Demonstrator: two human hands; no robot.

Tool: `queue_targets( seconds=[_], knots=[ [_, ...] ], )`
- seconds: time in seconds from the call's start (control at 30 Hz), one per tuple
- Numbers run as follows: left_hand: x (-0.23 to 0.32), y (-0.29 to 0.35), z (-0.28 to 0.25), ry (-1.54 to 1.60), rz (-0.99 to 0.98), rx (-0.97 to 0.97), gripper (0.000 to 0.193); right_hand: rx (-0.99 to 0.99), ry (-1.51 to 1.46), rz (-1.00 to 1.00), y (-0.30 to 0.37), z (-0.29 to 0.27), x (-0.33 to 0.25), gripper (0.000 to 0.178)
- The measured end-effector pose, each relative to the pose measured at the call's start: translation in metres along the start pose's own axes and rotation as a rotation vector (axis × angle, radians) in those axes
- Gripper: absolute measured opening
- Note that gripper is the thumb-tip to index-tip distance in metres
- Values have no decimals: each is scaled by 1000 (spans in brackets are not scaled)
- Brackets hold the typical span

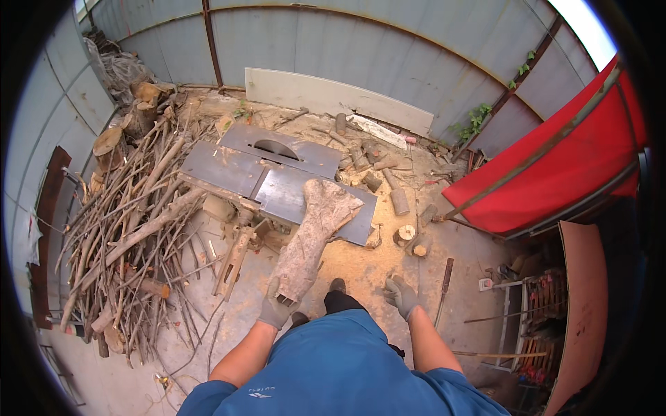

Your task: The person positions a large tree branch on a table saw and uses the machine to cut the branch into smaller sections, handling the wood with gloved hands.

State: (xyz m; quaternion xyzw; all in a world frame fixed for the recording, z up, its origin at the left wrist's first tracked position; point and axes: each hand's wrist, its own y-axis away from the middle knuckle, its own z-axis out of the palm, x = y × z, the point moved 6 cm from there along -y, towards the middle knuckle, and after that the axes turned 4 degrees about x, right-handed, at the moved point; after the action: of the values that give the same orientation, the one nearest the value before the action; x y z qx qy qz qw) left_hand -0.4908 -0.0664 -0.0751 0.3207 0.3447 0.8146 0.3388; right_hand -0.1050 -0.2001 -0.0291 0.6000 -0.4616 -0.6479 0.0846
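Here, gloved left hand [276, 308] grips log [312, 239] resting on saw table [229, 166]; right hand [402, 297] empty, half open.

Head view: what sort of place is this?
Probably a wood-cutting yard or shed: a saw table, a heap of branches and scattered sawdust suggest it.

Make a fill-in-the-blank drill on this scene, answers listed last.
1. The ____ hand holds the near end of the thick log.
2. A round ____ sticks up through the top of the table saw.
3. The right hand wears a grey ____.
4. The large sheet at the right is coloured ____.

Answers: left; blade; glove; red.
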Motion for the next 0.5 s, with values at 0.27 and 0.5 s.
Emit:
queue_targets(
  seconds=[0.27,0.5],
  knots=[
    [3,19,28,-47,46,5,82,-5,394,-426,-155,39,-97,76],
    [-2,27,23,-98,181,63,88,-193,762,-758,-233,119,-178,70]
  ],
)
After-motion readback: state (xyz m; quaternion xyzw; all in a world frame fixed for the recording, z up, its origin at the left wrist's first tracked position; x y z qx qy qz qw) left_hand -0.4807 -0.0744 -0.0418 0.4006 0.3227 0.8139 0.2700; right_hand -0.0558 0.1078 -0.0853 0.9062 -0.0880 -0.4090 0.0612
